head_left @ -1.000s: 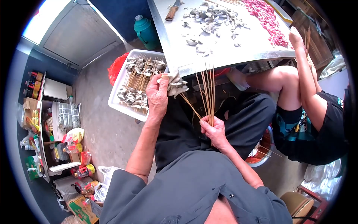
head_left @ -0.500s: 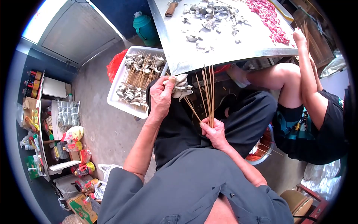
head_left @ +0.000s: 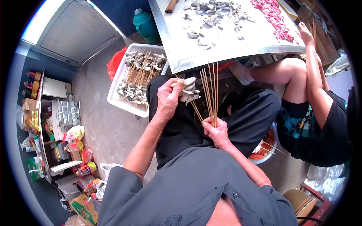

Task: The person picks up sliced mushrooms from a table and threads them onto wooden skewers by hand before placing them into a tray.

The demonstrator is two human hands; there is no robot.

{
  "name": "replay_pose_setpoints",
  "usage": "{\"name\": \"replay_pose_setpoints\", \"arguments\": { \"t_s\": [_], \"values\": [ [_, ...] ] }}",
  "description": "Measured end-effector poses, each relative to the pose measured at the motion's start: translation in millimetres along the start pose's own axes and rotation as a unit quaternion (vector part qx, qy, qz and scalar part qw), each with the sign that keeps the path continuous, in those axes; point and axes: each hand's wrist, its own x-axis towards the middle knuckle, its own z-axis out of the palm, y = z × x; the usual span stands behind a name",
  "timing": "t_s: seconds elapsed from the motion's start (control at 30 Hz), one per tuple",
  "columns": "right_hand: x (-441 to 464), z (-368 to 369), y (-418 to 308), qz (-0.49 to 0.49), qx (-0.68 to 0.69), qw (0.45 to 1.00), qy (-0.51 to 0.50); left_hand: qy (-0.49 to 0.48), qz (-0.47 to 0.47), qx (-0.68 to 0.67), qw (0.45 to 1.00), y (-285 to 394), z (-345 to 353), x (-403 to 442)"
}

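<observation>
My left hand (head_left: 168, 97) is closed on grey-white mushroom pieces (head_left: 188, 91) at the upper part of some skewers. My right hand (head_left: 216, 130) grips the lower ends of several thin wooden skewers (head_left: 211, 94); most are bare and fan upward, while those with mushrooms lean left toward my left hand. Beyond my left hand, a white tray (head_left: 113, 98) holds two rows of mushroom skewers. More loose mushroom pieces (head_left: 217, 13) lie on the metal-edged table (head_left: 181, 56), with pink meat pieces (head_left: 275, 22) to their right.
A co-worker's bare arm (head_left: 315, 75) and bent knee are at the right. A teal flask (head_left: 145, 26) stands behind the tray, beside a red bag (head_left: 115, 64). A knife handle (head_left: 171, 5) lies on the table. A basin (head_left: 273, 139) sits right of my legs; shelved bottles are at left.
My left hand and the mushroom pieces have shifted right, closer to the bare skewers. My right hand stays nearly in place. The co-worker's raised hand has moved slightly right.
</observation>
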Motion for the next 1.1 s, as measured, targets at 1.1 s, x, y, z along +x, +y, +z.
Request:
{"name": "replay_pose_setpoints", "arguments": {
  "t_s": [1.1],
  "values": [
    [19, 20, -17, -0.023, 0.006, 1.0, -0.009, -0.146, -0.162, -0.09, 0.972, -15, -4, -17]
  ]
}}
